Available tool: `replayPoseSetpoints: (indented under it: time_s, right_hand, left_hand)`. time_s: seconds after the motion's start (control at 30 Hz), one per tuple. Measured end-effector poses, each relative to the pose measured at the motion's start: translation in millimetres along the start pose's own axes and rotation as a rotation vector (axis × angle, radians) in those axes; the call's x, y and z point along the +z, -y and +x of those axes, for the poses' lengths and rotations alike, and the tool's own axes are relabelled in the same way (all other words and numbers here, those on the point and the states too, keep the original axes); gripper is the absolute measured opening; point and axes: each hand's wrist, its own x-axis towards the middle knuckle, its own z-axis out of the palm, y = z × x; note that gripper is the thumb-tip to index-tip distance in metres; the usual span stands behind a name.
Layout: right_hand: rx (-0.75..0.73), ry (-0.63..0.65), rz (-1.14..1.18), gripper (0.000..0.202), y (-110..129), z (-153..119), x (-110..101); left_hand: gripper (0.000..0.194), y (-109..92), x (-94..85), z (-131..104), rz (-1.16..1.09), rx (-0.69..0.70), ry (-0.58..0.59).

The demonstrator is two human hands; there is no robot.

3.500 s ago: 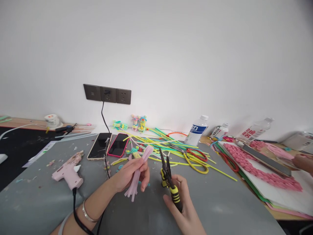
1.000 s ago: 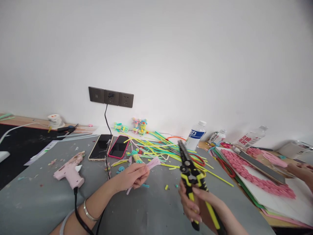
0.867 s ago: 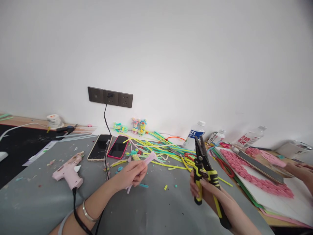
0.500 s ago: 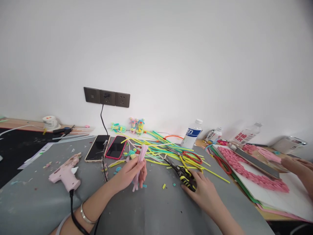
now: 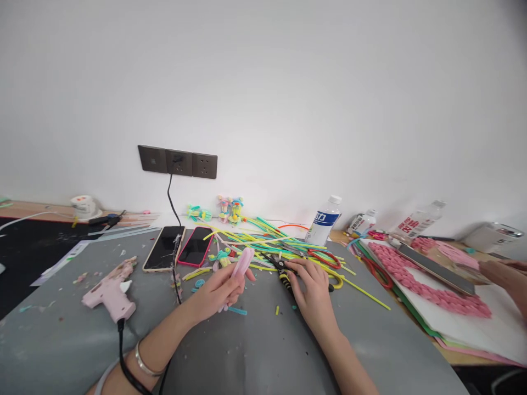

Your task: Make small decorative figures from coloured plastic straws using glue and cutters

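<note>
A bundle of pale pink pipe cleaners (image 5: 244, 262) is gripped by my left hand (image 5: 224, 288), its fuzzy top rising above the fingers and its lower ends partly hidden. My right hand (image 5: 309, 280) is closed over black-and-yellow pliers (image 5: 284, 278) at the front edge of the pile. The jaws point away to the left; my fingers cover much of the handles. Loose yellow, green and white pipe cleaners (image 5: 267, 241) lie just beyond both hands. A small yellow-and-teal pipe-cleaner figure (image 5: 221, 257) sits behind my left hand.
A pink glue gun (image 5: 109, 293) with a black cord lies left, beside two phones (image 5: 195, 247). Red-handled scissors (image 5: 325, 259) and a bottle (image 5: 324, 220) stand near the pile. At right, another person's hand (image 5: 504, 277) is near a pink braided piece (image 5: 448, 304).
My right hand has moved left and forward with the pliers, its fingers now further over them. The pink bundle has tilted to the right in my left hand.
</note>
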Motion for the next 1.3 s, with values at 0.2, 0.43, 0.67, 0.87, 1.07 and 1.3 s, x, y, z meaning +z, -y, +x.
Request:
replayPoseSetpoints:
  time_s: [0.2,0.43,0.67,0.87,1.07,1.3]
  right_hand:
    - [0.006,0.135,0.477,0.022,69.6,24.7,-18.3]
    - [0.155,0.189,0.803,0.030,114.0,34.3,12.1]
    - [0.347,0.437,1.222,0.046,117.1,44.6,18.8]
    - [0.403,0.603,1.332,0.053,118.2,54.6,16.9]
    - [0.392,0.677,1.390,0.043,122.8,63.0,19.4]
    - [0.307,0.315,1.332,0.034,107.7,100.3,-11.5]
  left_hand:
    - [0.042,-3.0,1.1,-3.5,0.223,0.026,-0.042]
    - [0.045,-3.2,0.8,-0.3,0.405,0.094,-0.074]
    - [0.049,-3.7,7.5,-1.2,0.259,0.013,-0.152]
    - [0.054,-2.7,9.9,-2.9,0.086,-0.086,-0.194]
    - [0.055,-8.4,8.5,-1.7,0.015,-0.073,-0.208]
    - [0.054,-9.0,-6.9,-0.2,-0.034,0.056,-0.113]
